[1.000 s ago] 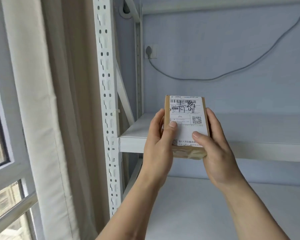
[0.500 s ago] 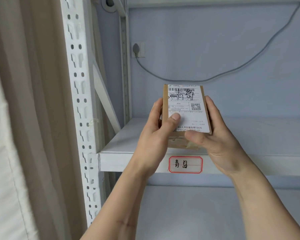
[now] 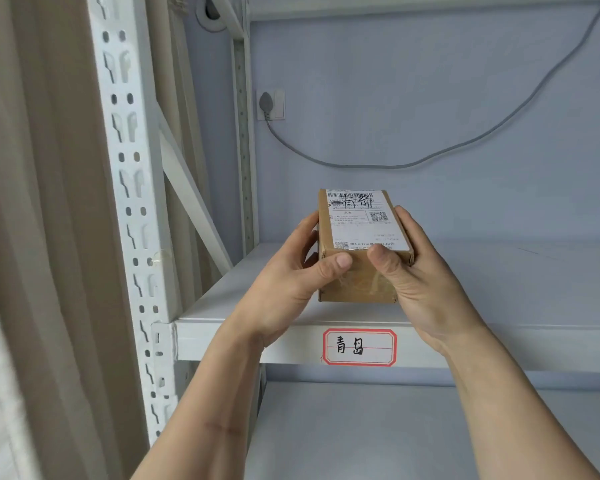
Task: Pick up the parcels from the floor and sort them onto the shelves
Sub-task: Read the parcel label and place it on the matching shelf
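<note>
Head view: we are looking at a small cardboard parcel (image 3: pixel 361 251) sitting at the front edge of a white shelf (image 3: pixel 499 289), directly above a red-bordered handwritten tag (image 3: pixel 360 347). The left hand (image 3: pixel 291 282) is clasping the parcel's left side, thumb lying across its near face. The right hand (image 3: pixel 420 271) is gripping the right side, thumb pressing the top edge. We are noting a printed shipping label (image 3: pixel 361 216) facing upward. A grey cable (image 3: pixel 430 157) is hanging along the wall behind.
</note>
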